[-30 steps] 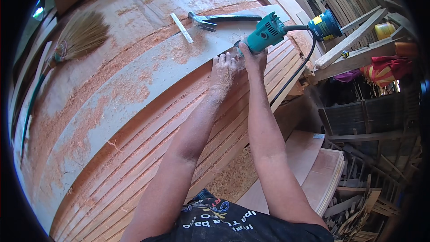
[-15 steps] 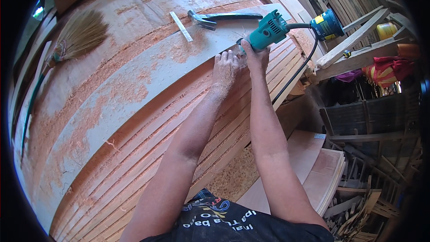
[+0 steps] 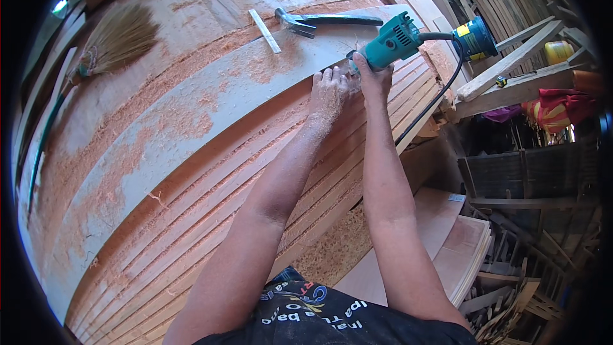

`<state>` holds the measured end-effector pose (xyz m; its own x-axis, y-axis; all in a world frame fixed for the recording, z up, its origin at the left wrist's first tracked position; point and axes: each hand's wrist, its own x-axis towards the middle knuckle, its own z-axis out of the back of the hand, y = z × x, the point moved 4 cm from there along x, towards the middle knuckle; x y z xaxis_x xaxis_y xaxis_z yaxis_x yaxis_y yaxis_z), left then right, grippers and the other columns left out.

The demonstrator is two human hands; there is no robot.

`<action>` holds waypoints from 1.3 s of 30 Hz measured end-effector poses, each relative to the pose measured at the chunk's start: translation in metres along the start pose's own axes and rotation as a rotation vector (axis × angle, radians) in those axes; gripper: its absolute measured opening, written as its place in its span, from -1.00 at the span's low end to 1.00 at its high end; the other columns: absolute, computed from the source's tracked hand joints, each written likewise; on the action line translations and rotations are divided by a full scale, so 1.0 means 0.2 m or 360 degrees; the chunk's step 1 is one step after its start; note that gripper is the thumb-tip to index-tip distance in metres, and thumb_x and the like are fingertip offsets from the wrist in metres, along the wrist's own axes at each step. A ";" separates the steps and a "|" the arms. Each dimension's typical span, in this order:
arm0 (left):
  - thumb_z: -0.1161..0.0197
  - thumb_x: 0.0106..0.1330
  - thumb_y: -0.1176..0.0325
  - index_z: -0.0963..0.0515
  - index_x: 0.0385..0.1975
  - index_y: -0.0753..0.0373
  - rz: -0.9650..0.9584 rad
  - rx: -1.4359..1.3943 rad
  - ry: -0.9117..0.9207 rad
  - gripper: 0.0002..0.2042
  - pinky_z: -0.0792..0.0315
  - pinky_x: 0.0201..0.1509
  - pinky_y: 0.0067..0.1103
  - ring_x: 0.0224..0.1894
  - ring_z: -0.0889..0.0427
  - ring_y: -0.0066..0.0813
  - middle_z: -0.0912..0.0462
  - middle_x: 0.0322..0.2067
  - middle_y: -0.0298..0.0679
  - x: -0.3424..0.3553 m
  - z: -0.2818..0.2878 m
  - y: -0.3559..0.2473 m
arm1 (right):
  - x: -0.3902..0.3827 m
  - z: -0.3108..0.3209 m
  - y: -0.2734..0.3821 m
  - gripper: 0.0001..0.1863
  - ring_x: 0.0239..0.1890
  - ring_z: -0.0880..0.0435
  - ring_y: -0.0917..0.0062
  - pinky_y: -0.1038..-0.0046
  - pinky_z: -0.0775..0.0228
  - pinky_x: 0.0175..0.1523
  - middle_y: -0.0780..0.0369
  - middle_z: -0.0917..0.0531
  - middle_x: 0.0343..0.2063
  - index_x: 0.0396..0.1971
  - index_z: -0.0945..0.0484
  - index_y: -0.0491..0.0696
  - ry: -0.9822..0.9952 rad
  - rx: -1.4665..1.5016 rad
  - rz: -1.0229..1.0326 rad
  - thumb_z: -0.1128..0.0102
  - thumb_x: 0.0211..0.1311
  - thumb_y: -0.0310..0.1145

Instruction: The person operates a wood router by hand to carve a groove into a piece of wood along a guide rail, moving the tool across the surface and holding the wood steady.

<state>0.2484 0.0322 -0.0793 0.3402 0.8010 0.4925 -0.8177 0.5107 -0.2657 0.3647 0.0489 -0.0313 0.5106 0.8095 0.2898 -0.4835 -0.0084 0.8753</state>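
Observation:
A teal electric trimmer [image 3: 393,41] stands on the edge of a long pale plywood strip [image 3: 191,121] that lies on a grooved wooden panel [image 3: 211,217]. My right hand [image 3: 370,76] grips the trimmer's body. My left hand [image 3: 329,89], dusted with sawdust, presses flat on the wood right beside the tool's base, touching it. A black cable [image 3: 428,105] runs from the trimmer down over the panel's right edge. Reddish sawdust covers the strip and the grooves.
A hammer [image 3: 319,21] and a small pale wood strip [image 3: 264,30] lie beyond the trimmer. A straw broom [image 3: 105,48] rests at the far left. A blue sander [image 3: 476,35] sits at the far right. Plywood sheets [image 3: 447,243], timber offcuts and a dark crate [image 3: 530,169] stand to the right.
Both hands and the trimmer have moved slightly farther along the strip's edge, away from me and to the right.

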 end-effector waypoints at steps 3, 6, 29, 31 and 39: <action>-0.17 0.15 0.24 -0.54 -0.15 0.31 0.0006 -0.0052 -0.0090 -0.66 -0.28 0.03 -0.34 0.02 -0.48 -0.28 -0.54 -0.02 -0.05 0.00 0.02 0.00 | 0.01 0.01 -0.03 -0.12 -0.07 -0.59 0.22 0.28 -0.36 0.09 0.02 -0.59 -0.15 -0.03 -0.32 -0.23 -0.0064 -0.0039 0.0033 -0.50 -0.23 0.08; -0.19 0.11 0.22 -0.55 -0.17 0.31 0.0010 -0.0105 -0.0142 -0.65 -0.28 0.03 -0.34 0.02 -0.49 -0.28 -0.55 -0.03 -0.06 0.00 0.04 -0.01 | 0.02 0.02 -0.02 -0.13 -0.07 -0.59 0.21 0.27 -0.37 0.07 0.03 -0.59 -0.15 -0.02 -0.34 -0.21 -0.0061 -0.0081 0.0037 -0.49 -0.23 0.09; -0.20 0.11 0.25 -0.55 -0.16 0.26 -0.0035 -0.0004 -0.0189 -0.68 -0.29 0.03 -0.29 0.00 -0.51 -0.24 -0.56 -0.03 -0.05 0.00 -0.03 0.00 | 0.00 0.00 -0.04 -0.12 -0.05 -0.58 0.18 0.22 -0.35 0.09 0.05 -0.60 -0.15 -0.01 -0.34 -0.17 -0.0060 -0.0137 -0.0035 -0.46 -0.24 0.14; -0.20 0.11 0.26 -0.54 -0.14 0.28 -0.0086 0.0035 -0.0169 -0.66 -0.29 0.03 -0.30 0.01 -0.50 -0.23 -0.56 -0.03 -0.03 0.00 -0.04 0.00 | 0.01 0.00 -0.05 -0.10 -0.04 -0.58 0.18 0.22 -0.34 0.11 0.05 -0.60 -0.14 0.01 -0.32 -0.16 -0.0031 -0.0099 -0.0028 -0.46 -0.25 0.14; -0.13 0.15 0.38 -0.54 -0.18 0.31 -0.0118 0.0079 -0.0208 -0.75 -0.32 0.02 -0.36 -0.03 -0.52 -0.25 -0.57 -0.06 0.01 0.03 -0.05 -0.03 | 0.03 0.02 -0.03 -0.21 -0.10 -0.57 0.44 0.42 -0.40 0.05 0.13 -0.57 -0.14 0.00 -0.30 -0.23 -0.0043 -0.0121 -0.0049 -0.54 -0.14 -0.13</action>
<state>0.2595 0.0370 -0.0829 0.3396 0.7126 0.6139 -0.8156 0.5482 -0.1852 0.3740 0.0521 -0.0331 0.5445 0.7926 0.2744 -0.5193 0.0616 0.8524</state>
